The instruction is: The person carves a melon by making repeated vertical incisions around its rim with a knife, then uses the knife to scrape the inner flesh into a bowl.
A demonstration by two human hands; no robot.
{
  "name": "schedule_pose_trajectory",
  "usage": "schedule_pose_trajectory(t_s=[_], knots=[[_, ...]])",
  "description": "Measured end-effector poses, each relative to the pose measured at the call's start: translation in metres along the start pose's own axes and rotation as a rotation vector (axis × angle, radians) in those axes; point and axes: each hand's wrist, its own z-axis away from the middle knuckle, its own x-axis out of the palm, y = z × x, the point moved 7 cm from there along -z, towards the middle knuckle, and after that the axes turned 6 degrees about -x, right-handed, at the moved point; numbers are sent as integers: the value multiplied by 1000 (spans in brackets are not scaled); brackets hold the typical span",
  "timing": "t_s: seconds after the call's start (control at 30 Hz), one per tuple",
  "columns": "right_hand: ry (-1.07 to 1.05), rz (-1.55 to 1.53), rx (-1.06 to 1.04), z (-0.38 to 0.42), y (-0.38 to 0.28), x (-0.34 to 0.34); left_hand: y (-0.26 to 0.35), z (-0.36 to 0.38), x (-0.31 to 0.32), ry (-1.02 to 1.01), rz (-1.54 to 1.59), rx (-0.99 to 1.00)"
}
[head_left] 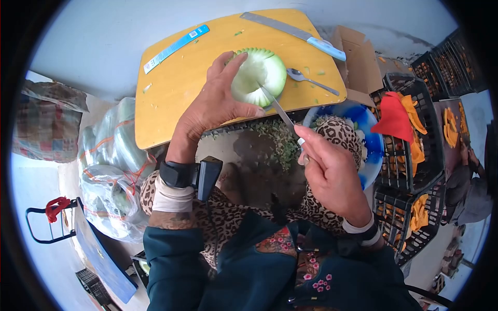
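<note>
A hollowed pale-green melon (275,75) with a row of scalloped cuts along its rim sits near the front edge of the yellow table (181,83). My left hand (215,98) grips it from the left, thumb at the near side and fingers over the far rim. In my right hand (332,173) is a small knife (280,111). Its narrow blade points up and left, with the tip inside the melon's opening. A spoon (314,82) lies right of the melon. At the back are a large knife (285,27) with a light-blue handle and a blue-and-white sleeve (176,49).
Green trimmings (282,142) lie on the floor below the table. A blue-and-white basin (371,150) stands by my right knee. Black crates (410,171) hold orange pieces, with a red cloth (392,118) on one. Bagged melons (111,155) are at left; another person (469,186) is far right.
</note>
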Motion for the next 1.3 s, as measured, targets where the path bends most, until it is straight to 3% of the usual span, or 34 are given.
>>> schedule_pose_trajectory(t_s=[0.17,0.47,1.3], knots=[[-27,28,72,1,3,0,0,0,1,9,11,0],[29,178,8,4,-2,-11,1,0,0,33,-16,15],[-12,67,-3,4,2,-4,-1,-4,1,39,-41,2]])
